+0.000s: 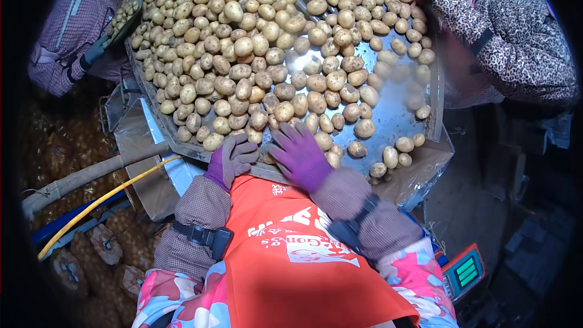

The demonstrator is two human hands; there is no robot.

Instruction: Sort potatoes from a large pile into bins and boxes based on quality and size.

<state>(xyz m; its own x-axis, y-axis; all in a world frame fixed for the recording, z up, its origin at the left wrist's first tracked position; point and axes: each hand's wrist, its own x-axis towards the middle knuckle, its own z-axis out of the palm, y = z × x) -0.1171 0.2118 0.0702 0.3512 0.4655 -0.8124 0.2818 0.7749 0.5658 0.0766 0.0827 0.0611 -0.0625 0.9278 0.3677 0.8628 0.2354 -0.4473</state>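
Observation:
Before me a metal sorting table (391,120) carries a heap of potatoes (243,47), thickest at the left and back. My left hand (233,158), in a purple and grey knitted glove, rests at the table's near rim. Its grey palm side shows, thumb and fingers apart, with nothing visible in it. Just right of it, my right hand (304,157) lies back upward in a purple glove. Its fingers are spread at the front edge of the potatoes. What lies beneath that palm is hidden. A red apron (291,237) covers my front.
A person at the left holds a tray of small potatoes (124,17). Another person's patterned sleeve (473,32) reaches in at the right. Below left are a wooden pole (86,180), a yellow hose (109,205) and net sacks (95,278). A digital scale display (465,272) stands lower right.

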